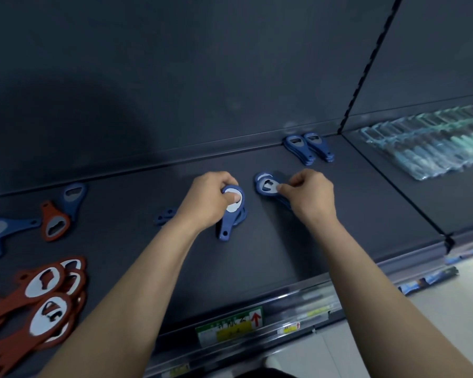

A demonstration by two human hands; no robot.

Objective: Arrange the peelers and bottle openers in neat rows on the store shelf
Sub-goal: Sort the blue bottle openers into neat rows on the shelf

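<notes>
My left hand grips a small stack of blue bottle openers on the dark shelf, thumb on the white oval of the top one. My right hand pinches the head of another blue opener stack just to the right. Two neat stacks of blue openers stand at the shelf's back wall. A loose blue opener lies left of my left wrist. Red openers are piled at the front left, with mixed blue and red ones behind them.
Packaged teal-handled peelers lie in rows on the adjoining shelf to the right, past a slotted upright. Price labels run along the shelf's front rail. A pale floor shows at lower right.
</notes>
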